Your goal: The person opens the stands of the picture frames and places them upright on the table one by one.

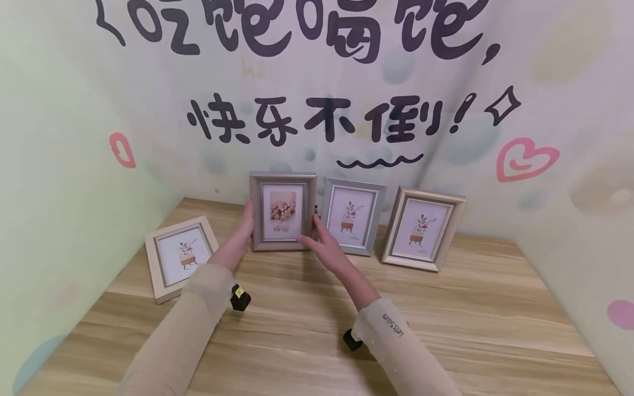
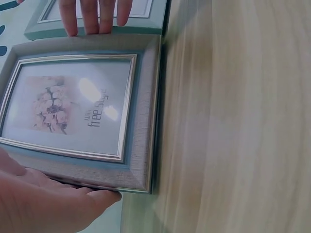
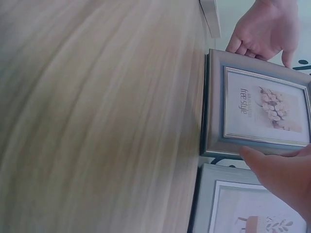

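Observation:
A grey-brown photo frame [image 1: 258, 220] with a picture of pink flowers stands upright near the wall, its lower edge at the tabletop. Both hands hold it from its two sides. My left hand [image 1: 241, 234] grips its left edge; some fingertips are hidden at that edge in the right wrist view. My right hand [image 1: 328, 248] is at its right edge, the thumb near the lower front corner. Close beside this hand stands a light grey photo frame [image 1: 377, 220] with a plant picture. The left wrist view shows the fingers [image 2: 89, 17] of my right hand against the held frame's edge.
A gold-toned photo frame [image 1: 389, 225] stands tilted at the right. On the left, a pale wooden photo frame [image 1: 154, 269] lies angled beside the left forearm. Behind the wooden table [image 1: 297, 324] hangs a printed wall cloth [image 1: 307, 157] with large black characters.

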{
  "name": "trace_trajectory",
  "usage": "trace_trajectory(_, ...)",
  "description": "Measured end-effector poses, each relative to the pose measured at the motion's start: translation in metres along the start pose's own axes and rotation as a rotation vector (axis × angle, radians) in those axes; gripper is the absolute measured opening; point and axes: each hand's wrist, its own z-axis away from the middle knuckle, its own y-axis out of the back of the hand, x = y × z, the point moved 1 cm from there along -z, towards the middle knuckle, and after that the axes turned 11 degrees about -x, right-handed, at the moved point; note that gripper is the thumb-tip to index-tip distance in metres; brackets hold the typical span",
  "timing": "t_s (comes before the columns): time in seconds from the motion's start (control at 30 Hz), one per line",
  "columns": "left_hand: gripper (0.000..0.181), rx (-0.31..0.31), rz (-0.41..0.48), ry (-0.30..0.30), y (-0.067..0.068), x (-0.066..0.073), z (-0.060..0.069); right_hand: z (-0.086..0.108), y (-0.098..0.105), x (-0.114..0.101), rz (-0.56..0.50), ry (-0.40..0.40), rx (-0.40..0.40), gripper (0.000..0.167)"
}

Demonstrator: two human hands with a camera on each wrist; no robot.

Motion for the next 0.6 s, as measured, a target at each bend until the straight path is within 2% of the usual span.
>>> trace_trajectory(0.3,0.089,-0.013,-0.035,0.047,-0.0002,0.0089,-0.0048,0.0017,0.0049,-0.0070,0.121,0.010,-0.040,0.093)
trace_trajectory(0.47,0.089,-0.021,-0.050,0.060,0.0000,0.0050,-0.0082,0.0041,0.0058,-0.0088,0.143,-0.009,-0.058,0.092)
trace_trajectory(0.6,0.088,-0.056,-0.040,0.032,-0.0008,0.0018,-0.0064,0.0064,0.0049,-0.0083,0.195,-0.020,-0.062,0.096)
